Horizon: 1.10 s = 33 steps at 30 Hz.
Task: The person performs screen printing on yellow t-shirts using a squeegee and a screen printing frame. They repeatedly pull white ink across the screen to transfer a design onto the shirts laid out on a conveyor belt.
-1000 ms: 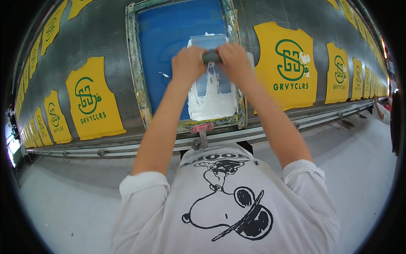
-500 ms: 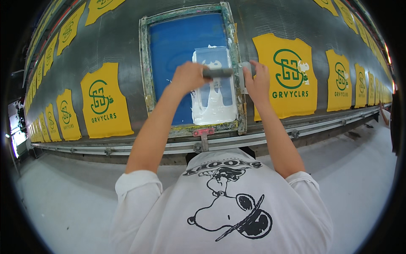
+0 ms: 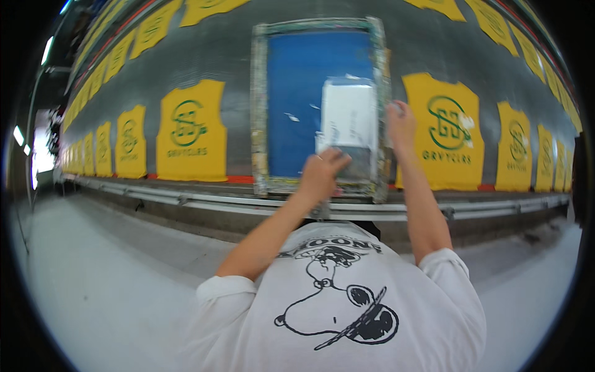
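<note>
A printing screen (image 3: pixel 259 111) with a paint-stained frame and blue mesh lies flat on the dark table in front of me. White ink (image 3: pixel 348 108) covers a rectangle on the mesh's right part. My left hand (image 3: pixel 323 175) is closed on a squeegee (image 3: pixel 356 162) at the near end of the ink; motion blurs the tool and the fingers partly hide it. My right hand (image 3: pixel 401 124) is at the frame's right side, fingers curled round its pale side handle, mostly hidden in the grip.
Yellow shirt pieces with green prints lie on both sides, the closest being a left piece (image 3: pixel 191 133) and a right piece (image 3: pixel 443 136), which also has a white print. A metal rail (image 3: pixel 235 209) runs along the table's near edge, above a pale floor (image 3: pixel 124 266).
My left hand has drawn the squeegee toward me, and white ink now covers the patch behind it. My right hand stays at the frame's side. The view has shifted left.
</note>
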### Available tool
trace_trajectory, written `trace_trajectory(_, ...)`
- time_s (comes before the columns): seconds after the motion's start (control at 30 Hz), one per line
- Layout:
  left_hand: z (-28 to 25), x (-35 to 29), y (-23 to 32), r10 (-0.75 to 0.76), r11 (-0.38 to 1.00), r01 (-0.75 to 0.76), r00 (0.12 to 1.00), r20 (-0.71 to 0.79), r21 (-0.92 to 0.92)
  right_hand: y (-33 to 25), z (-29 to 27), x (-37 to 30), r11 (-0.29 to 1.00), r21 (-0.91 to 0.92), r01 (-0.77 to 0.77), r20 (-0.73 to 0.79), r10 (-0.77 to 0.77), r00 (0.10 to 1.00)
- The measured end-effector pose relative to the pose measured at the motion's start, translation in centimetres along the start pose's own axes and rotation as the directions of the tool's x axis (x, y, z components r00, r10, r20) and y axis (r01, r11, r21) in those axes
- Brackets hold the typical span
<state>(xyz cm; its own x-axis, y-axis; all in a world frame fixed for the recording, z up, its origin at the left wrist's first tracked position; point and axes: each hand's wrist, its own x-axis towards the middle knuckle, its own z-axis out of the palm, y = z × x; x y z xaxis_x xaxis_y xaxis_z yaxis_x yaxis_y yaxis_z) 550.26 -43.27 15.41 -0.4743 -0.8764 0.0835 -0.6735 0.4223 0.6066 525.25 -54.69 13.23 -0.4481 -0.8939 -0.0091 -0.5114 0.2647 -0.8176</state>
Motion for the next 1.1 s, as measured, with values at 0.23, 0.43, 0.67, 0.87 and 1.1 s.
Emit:
trace_trajectory(0.23, -6.9, -4.8, -2.5, 0.030, 1.000, -0.030, 0.998, -0.047, 0.007, -9.7, 2.4, -3.8, 0.981, 0.192, 0.028, -0.054, -0.018, 0.998)
trace_trajectory(0.43, -16.8, -10.2, -14.5, 0.084, 0.995, -0.083, 0.996, 0.025, -0.051, -15.5, 15.9, -11.0, 0.993, 0.115, 0.031, -0.037, -0.027, 0.999)
trace_trajectory(0.67, -26.5, -20.4, -23.7, -0.156, 0.986, 0.150, 0.985, 0.075, 0.076, -24.6, 30.5, -19.8, 0.974, 0.194, -0.119, 0.007, 0.120, 0.993)
trace_trajectory(0.87, -33.4, -19.5, -27.9, -0.176, 0.976, 0.210, 0.912, 0.369, -0.053, -26.3, 35.5, -21.6, 0.989, -0.024, -0.148, -0.012, 0.148, 0.989)
trace_trajectory(1.1, -35.6, -8.0, -33.1, -0.107, 0.994, 0.106, 0.936, 0.335, 0.020, -25.2, 34.6, -21.4, 0.988, -0.063, -0.143, 0.024, 0.144, 0.989)
